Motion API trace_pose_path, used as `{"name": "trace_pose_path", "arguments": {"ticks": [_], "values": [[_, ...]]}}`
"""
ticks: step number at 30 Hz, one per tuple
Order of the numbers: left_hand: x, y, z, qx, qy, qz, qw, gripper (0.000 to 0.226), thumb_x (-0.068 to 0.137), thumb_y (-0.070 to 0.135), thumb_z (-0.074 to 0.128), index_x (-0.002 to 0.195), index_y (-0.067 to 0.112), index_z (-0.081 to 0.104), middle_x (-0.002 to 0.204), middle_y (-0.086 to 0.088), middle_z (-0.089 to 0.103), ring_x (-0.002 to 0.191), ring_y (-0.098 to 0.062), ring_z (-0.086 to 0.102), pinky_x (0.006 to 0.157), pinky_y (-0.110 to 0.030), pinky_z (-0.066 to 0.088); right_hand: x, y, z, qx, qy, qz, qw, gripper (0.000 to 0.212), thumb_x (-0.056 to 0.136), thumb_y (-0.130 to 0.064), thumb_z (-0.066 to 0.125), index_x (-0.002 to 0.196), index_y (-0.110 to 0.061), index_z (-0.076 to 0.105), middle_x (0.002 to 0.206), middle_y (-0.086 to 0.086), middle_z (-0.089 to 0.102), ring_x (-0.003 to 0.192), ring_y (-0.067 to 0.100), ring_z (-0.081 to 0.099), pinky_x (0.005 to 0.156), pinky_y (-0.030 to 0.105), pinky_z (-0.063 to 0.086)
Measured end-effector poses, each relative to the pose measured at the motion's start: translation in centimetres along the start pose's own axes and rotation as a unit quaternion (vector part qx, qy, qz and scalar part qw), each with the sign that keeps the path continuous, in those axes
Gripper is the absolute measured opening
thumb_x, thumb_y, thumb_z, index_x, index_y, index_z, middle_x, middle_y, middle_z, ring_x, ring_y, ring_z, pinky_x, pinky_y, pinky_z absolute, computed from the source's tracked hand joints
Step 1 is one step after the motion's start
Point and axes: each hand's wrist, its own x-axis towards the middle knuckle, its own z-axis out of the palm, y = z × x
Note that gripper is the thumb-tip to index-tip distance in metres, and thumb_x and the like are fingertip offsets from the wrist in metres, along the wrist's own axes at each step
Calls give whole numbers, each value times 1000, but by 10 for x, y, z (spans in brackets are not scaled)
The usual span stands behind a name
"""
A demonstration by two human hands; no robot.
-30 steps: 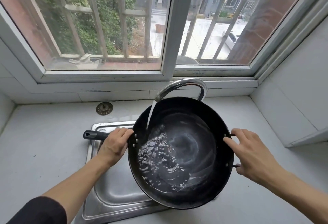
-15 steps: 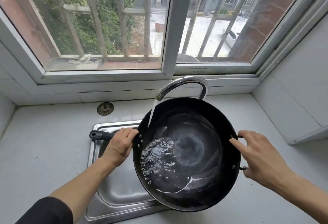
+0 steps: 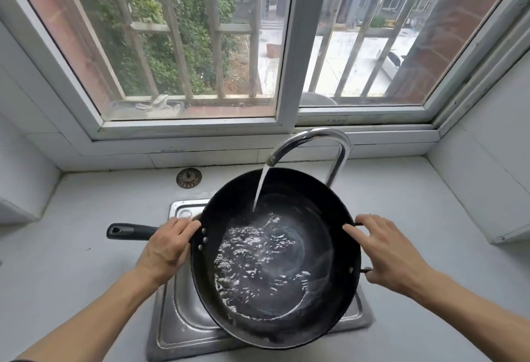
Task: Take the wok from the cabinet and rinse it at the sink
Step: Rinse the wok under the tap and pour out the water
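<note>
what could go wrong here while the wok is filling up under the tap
The wok is wider than the sink, so its right rim overhangs the counter; tipping that way would likely spill water there. The stream from the faucet may also splash out. The right hand holds only the small side handle, so that grip might slip as the water adds weight; the left hand wraps the long handle.

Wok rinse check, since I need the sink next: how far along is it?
Done: the wok is out of the cabinet and held over the sink. In hand: the faucet runs water into it, a pool gathering inside, while the left hand grips the long handle and the right hand holds the small side handle. Left: tipping the water out and shutting off the faucet.
</note>
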Motion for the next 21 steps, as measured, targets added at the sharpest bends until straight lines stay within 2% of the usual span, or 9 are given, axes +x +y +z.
{"name": "trace_pose_path", "arguments": {"ticks": [3,6,9,13,16,21], "values": [[-18,-13,-11,14,-1,-18,1000,44,76,5,52,119,11,56,103,-5,62,88,-27,55,75,-42,54,12,-13,4,10,6,-23,1000,93,31,-27,84,119,-19,59,114,7,55,99,28,59,87,33,52],[-32,-20,-25,38,4,-20,999,42,76,7,49,117,11,56,101,-4,61,84,-28,55,72,-42,54,24,-24,9,21,3,-42,999,96,33,-34,86,123,-19,57,118,8,55,105,28,57,89,34,51],[-45,-24,-37,49,6,-29,998,49,69,-2,63,115,12,56,97,-4,61,80,-29,55,68,-44,54,34,-34,14,29,1,-59,998,100,31,-36,86,124,-20,55,119,8,54,104,27,57,89,34,51],[-63,-29,-51,78,7,-34,996,41,75,8,43,114,15,56,97,-1,60,78,-28,54,66,-42,53,41,-46,21,53,-15,-69,996,98,34,-29,82,127,-21,52,120,6,52,104,27,56,88,33,52],[-73,-29,-60,94,13,-41,995,42,73,4,45,112,15,57,94,0,60,75,-27,53,63,-40,51,47,-52,30,61,-28,-78,995,96,40,-28,78,131,-23,48,126,6,49,110,28,53,91,33,49],[-84,-31,-72,114,30,-44,992,42,77,6,35,112,15,57,91,-1,60,72,-29,53,59,-41,50,56,-62,40,72,-39,-102,991,96,52,-27,76,142,-24,41,139,5,41,125,26,43,103,29,38]]}}
